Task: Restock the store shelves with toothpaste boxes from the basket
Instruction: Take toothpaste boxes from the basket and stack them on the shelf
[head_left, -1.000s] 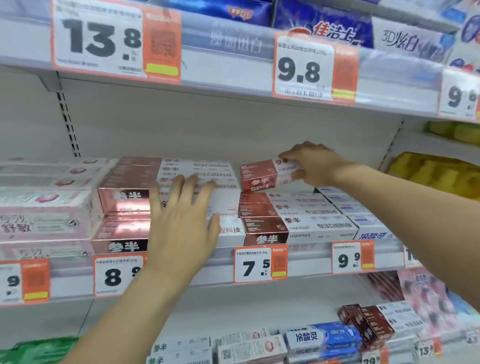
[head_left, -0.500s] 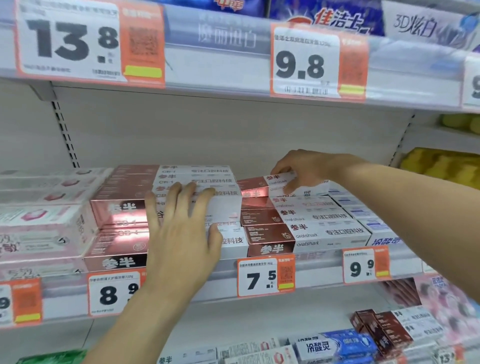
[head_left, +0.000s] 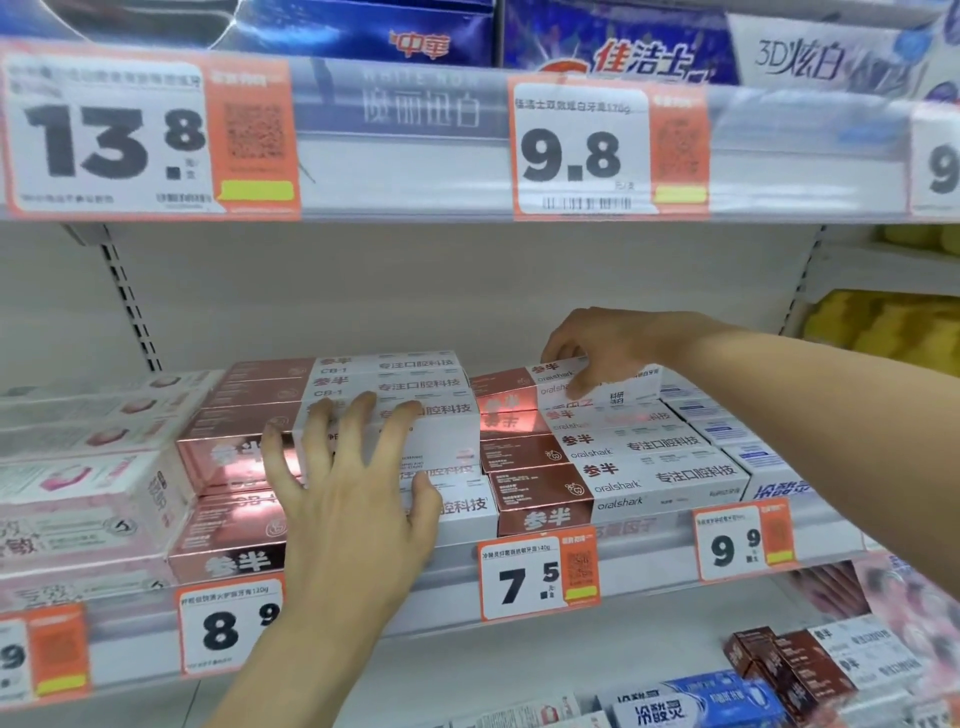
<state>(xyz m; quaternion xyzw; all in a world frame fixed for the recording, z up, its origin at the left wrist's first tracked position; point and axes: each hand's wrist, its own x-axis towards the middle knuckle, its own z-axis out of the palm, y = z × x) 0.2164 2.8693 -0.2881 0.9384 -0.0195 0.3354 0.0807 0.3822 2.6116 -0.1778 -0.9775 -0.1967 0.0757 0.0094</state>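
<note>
Shelf (head_left: 452, 564), middle tier: rose-and-white toothpaste boxes stacked in two adjacent piles. Left pile (head_left: 332, 415): steadied by left hand (head_left: 348, 499), fingers spread flat against its front, grip holding nothing. Right pile (head_left: 597, 467): top box (head_left: 530, 384) lying slightly askew, right hand (head_left: 602, 345) with fingers curled over it from above. Basket: not in view. Progress, as judged: tier well filled; current box still needs squaring; remaining stock unknown.

left hand (head_left: 348, 499) splayed flat; right hand (head_left: 602, 348) pinching.
</note>
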